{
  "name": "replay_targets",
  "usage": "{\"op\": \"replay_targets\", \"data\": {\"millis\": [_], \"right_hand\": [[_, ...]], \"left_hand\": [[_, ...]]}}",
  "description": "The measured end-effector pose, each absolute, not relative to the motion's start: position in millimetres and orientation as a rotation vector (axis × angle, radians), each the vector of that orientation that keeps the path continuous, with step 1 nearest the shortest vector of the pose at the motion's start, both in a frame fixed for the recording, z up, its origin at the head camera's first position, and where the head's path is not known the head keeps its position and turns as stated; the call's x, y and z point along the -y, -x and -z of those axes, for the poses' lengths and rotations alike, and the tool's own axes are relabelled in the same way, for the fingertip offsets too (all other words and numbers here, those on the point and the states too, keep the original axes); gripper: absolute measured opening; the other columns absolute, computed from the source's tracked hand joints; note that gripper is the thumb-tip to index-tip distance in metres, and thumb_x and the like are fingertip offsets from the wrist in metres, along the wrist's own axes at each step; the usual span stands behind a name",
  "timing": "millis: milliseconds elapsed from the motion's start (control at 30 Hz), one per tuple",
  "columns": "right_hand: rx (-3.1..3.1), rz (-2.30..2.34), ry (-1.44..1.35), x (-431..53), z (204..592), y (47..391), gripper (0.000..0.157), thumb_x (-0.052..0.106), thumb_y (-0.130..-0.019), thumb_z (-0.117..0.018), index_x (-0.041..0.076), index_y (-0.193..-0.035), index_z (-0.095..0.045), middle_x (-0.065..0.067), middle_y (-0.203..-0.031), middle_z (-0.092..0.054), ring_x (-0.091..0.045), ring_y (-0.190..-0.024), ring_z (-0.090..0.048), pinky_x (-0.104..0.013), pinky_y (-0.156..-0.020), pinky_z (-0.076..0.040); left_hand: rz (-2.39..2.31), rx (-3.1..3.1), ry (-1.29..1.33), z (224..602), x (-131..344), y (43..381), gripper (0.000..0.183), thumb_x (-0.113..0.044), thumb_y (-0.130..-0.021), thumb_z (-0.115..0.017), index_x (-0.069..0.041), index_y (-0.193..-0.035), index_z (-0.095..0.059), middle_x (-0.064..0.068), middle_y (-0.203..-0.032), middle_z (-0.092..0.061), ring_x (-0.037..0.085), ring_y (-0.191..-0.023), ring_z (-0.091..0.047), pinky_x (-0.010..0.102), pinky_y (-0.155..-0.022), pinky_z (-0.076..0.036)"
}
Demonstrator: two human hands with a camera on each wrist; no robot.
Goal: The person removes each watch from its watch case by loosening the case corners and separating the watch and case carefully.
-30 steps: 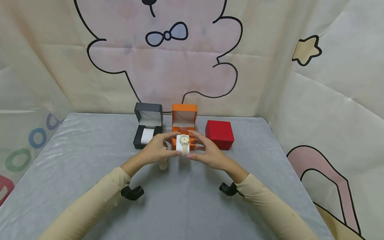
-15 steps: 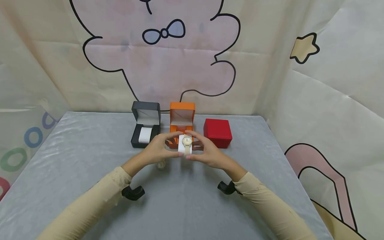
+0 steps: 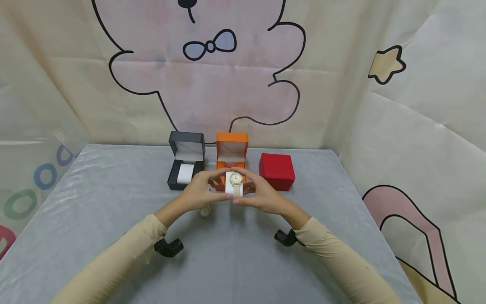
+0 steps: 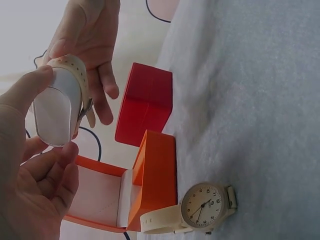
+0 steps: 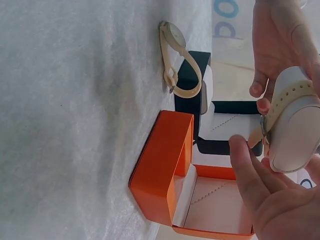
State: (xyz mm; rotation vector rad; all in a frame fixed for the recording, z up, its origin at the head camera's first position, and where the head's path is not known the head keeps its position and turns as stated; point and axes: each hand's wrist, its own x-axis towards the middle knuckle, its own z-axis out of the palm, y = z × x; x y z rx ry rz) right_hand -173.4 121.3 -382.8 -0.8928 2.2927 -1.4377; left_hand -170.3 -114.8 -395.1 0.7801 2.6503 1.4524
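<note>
Both hands hold up a white watch pillow (image 4: 52, 115) carrying a cream-strapped watch (image 3: 236, 179), in front of the open orange box. My left hand (image 3: 199, 192) grips one end, thumb on top and fingertips underneath in the left wrist view. My right hand (image 3: 265, 196) pinches the other end between thumb and fingers, near the strap buckle (image 5: 264, 125). The strap wraps round the pillow. On the cloth below the left hand lies a second cream-strapped watch (image 4: 202, 205), partly hidden in the head view.
Behind the hands stand an open black watch box (image 3: 187, 137) with a white pillow (image 3: 185, 173) inside, the open orange box (image 3: 232, 139), and a closed red box (image 3: 277, 169) on the right. Grey-blue cloth (image 3: 235, 261) covers the table. Printed curtains surround it.
The watch pillow has shifted slightly right relative to the orange box. My right fingertips have drawn a little left, closer over it. The boxes stay where they were; the head view wobbles slightly.
</note>
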Motion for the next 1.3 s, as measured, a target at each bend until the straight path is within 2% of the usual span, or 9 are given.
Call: {"op": "replay_targets", "data": {"millis": [167,333,467,633,733,967,1067,1300], "right_hand": [[-2.294,1.41,0.886,-120,382,175,0.085,0.014,-0.086,-0.081,0.022,-0.157,-0.035,-0.007,-0.146,-0.049,-0.022,-0.1,-0.071,-0.037,-0.09,-0.06],[-2.315,1.405,0.875,-121,383,174,0.084,0.015,-0.086,-0.081,0.022,-0.157,-0.036,-0.007,-0.147,-0.049,-0.024,-0.1,-0.07,-0.04,-0.09,-0.059],[-2.275,1.437,0.885,-123,387,174,0.084,0.01,-0.086,-0.08,0.018,-0.158,-0.035,-0.008,-0.15,-0.047,-0.025,-0.097,-0.069,-0.04,-0.088,-0.06],[-2.238,1.495,0.904,-123,389,177,0.083,0.008,-0.087,-0.078,0.015,-0.157,-0.035,-0.011,-0.144,-0.05,-0.025,-0.091,-0.068,-0.038,-0.081,-0.06],[-2.252,1.497,0.895,-123,389,177,0.08,0.009,-0.087,-0.079,0.015,-0.155,-0.039,-0.011,-0.14,-0.053,-0.023,-0.086,-0.067,-0.033,-0.078,-0.058],[-2.291,1.472,0.871,-125,389,177,0.076,0.01,-0.085,-0.08,0.017,-0.152,-0.043,-0.01,-0.133,-0.056,-0.023,-0.085,-0.067,-0.031,-0.076,-0.058],[-2.293,1.47,0.874,-125,388,177,0.076,0.01,-0.085,-0.08,0.018,-0.151,-0.043,-0.009,-0.133,-0.055,-0.023,-0.085,-0.066,-0.031,-0.075,-0.057],[-2.239,1.51,0.896,-118,392,178,0.082,0.01,-0.084,-0.081,0.02,-0.154,-0.04,-0.007,-0.135,-0.054,-0.024,-0.088,-0.064,-0.027,-0.072,-0.056]], "left_hand": [[-1.459,-2.652,-0.765,397,116,171,0.075,-0.029,-0.079,-0.088,-0.016,-0.146,-0.056,0.002,-0.101,-0.073,0.019,-0.093,-0.066,0.041,-0.085,-0.057],[-1.45,-2.644,-0.752,398,114,171,0.076,-0.031,-0.079,-0.088,-0.018,-0.146,-0.056,0.001,-0.103,-0.074,0.017,-0.094,-0.066,0.034,-0.08,-0.055],[-1.431,-2.621,-0.748,399,113,170,0.076,-0.033,-0.079,-0.087,-0.016,-0.146,-0.055,0.003,-0.103,-0.074,0.022,-0.096,-0.067,0.034,-0.078,-0.054],[-1.419,-2.63,-0.766,396,113,171,0.079,-0.031,-0.078,-0.088,-0.013,-0.147,-0.054,0.004,-0.105,-0.074,0.024,-0.097,-0.067,0.04,-0.081,-0.057],[-1.414,-2.612,-0.764,395,114,172,0.08,-0.031,-0.078,-0.088,-0.012,-0.148,-0.053,0.009,-0.107,-0.074,0.025,-0.098,-0.067,0.047,-0.083,-0.058],[-1.371,-2.624,-0.755,394,112,170,0.082,-0.034,-0.079,-0.088,-0.01,-0.148,-0.052,0.008,-0.104,-0.073,0.022,-0.096,-0.066,0.046,-0.083,-0.058],[-1.409,-2.612,-0.771,393,112,170,0.08,-0.031,-0.078,-0.088,-0.008,-0.147,-0.053,0.009,-0.103,-0.074,0.021,-0.095,-0.066,0.051,-0.088,-0.057],[-1.468,-2.589,-0.806,398,118,172,0.076,-0.028,-0.079,-0.088,-0.01,-0.145,-0.055,0.005,-0.105,-0.072,0.022,-0.094,-0.067,0.053,-0.09,-0.056]]}}
